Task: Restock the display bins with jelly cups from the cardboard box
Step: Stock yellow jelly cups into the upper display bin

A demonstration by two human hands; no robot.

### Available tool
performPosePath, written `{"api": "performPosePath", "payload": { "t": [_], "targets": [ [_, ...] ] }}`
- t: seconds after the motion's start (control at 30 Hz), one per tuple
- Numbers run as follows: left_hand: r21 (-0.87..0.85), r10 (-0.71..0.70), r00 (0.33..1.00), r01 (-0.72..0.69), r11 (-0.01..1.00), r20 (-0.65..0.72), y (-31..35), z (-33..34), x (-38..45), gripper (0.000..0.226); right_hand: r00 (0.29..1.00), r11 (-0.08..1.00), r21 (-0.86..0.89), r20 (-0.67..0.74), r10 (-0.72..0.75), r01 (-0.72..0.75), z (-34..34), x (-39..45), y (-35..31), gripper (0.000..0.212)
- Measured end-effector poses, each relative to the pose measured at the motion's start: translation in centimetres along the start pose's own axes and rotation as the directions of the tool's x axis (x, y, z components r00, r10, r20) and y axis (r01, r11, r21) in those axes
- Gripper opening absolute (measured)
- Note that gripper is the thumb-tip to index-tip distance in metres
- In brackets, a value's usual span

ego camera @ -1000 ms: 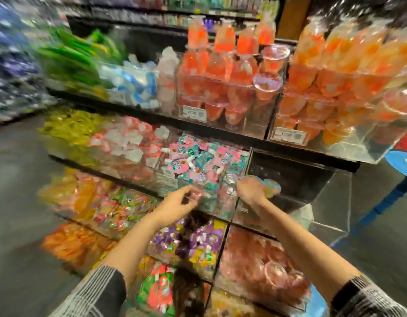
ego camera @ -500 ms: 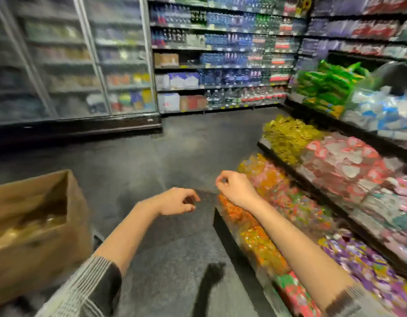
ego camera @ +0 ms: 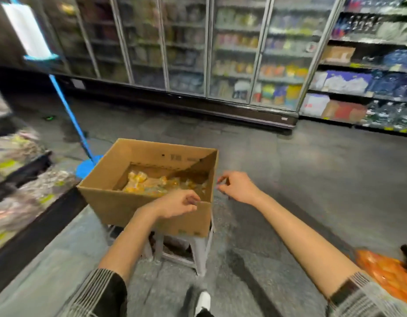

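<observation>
An open cardboard box (ego camera: 120, 202) sits on a pale stool (ego camera: 199, 245) in a shop aisle, on a grey floor (ego camera: 289, 179); its flaps stand up, and yellow-orange jelly cups (ego camera: 149, 185) lie loose across its bottom, blurred so that no single cup can be counted. The left hand (ego camera: 177, 203) hangs over the box's near rim, close to its right corner, fingers loosely curled and holding nothing; whether it touches the cardboard I cannot tell. The right hand (ego camera: 235, 186) hovers just outside the box's right wall, apart from the left, its fingers bent with thumb and forefinger drawn near each other; nothing shows between them, though the blur leaves that unsure. Both forearms are bare up to grey striped sleeves (ego camera: 99, 291). A blue pole (ego camera: 69, 117) slants down to a blue disc on the floor behind the box's left side; glass-door coolers (ego camera: 232, 53) line the far wall, with shelves of goods (ego camera: 369, 88) to their right. A bin of orange packets (ego camera: 385, 275) shows at the lower right edge; blurred display bins (ego camera: 21, 177) run along the left. A white-toed shoe (ego camera: 203, 300) shows at the bottom.
</observation>
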State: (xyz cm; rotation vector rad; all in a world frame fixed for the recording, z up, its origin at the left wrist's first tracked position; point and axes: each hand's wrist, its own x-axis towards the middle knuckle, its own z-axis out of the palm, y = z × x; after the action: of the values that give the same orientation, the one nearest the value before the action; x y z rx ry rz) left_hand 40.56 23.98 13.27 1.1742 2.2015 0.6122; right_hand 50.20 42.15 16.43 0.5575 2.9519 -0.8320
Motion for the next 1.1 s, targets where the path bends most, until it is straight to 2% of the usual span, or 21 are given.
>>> {"api": "performPosePath", "payload": {
  "t": [0.13, 0.3, 0.4, 0.53, 0.63, 0.67, 0.77, 0.83, 0.93, 1.03, 1.1],
  "targets": [
    [-0.081, -0.114, 0.990, 0.107, 0.991, -0.084, -7.6, -3.5, 3.0, 0.031, 0.994, 0.998, -0.012, 0.095, -0.055, 0.057, 3.1, 9.7, -1.8, 0.019],
    [-0.163, -0.302, 0.945, 0.281, 0.946, -0.124, -17.1, -7.4, 7.0, 0.026, 0.977, 1.000, -0.009, 0.214, -0.022, 0.025, 6.8, 21.6, -2.7, 0.014],
    [-0.237, -0.452, 0.878, 0.410, 0.881, -0.160, -22.9, -8.8, 8.1, 0.026, 0.954, 1.000, -0.028, 0.299, 0.002, 0.006, 9.2, 27.0, -3.0, 0.005],
    [-0.301, -0.598, 0.775, 0.531, 0.792, -0.207, -30.1, -9.6, 9.2, 0.034, 0.911, 0.997, -0.074, 0.406, 0.066, -0.039, 14.4, 32.3, -3.2, 0.014],
    [-0.310, -0.644, 0.743, 0.578, 0.755, -0.184, -34.9, -10.2, 10.9, 0.036, 0.865, 0.994, -0.088, 0.492, 0.098, -0.063, 19.1, 35.2, -3.4, 0.009],
    [-0.308, -0.655, 0.736, 0.591, 0.746, -0.172, -36.5, -10.5, 11.7, 0.034, 0.855, 0.993, -0.090, 0.506, 0.116, -0.081, 20.9, 36.0, -3.6, 0.014],
    [-0.296, -0.642, 0.755, 0.588, 0.753, -0.136, -41.3, -10.9, 14.5, 0.036, 0.835, 0.984, -0.135, 0.524, 0.169, -0.114, 26.7, 38.5, -3.5, 0.019],
    [-0.275, -0.602, 0.789, 0.556, 0.784, -0.123, -44.0, -11.0, 16.2, 0.039, 0.802, 0.976, -0.137, 0.557, 0.217, -0.168, 30.4, 39.7, -3.5, 0.030],
    [-0.242, -0.597, 0.796, 0.563, 0.791, -0.099, -47.8, -10.4, 17.3, 0.038, 0.766, 0.968, -0.079, 0.598, 0.237, -0.238, 35.7, 41.2, -3.3, 0.047],
    [-0.069, -0.566, 0.825, 0.563, 0.823, -0.014, -50.9, -8.8, 17.7, 0.041, 0.750, 0.964, -0.143, 0.607, 0.263, -0.222, 40.5, 43.1, -3.5, 0.046],
    [-0.030, -0.552, 0.831, 0.554, 0.832, 0.066, -51.9, -7.9, 18.1, 0.049, 0.812, 0.974, -0.178, 0.541, 0.218, -0.142, 44.1, 44.3, -3.3, 0.046]
  ]
}}
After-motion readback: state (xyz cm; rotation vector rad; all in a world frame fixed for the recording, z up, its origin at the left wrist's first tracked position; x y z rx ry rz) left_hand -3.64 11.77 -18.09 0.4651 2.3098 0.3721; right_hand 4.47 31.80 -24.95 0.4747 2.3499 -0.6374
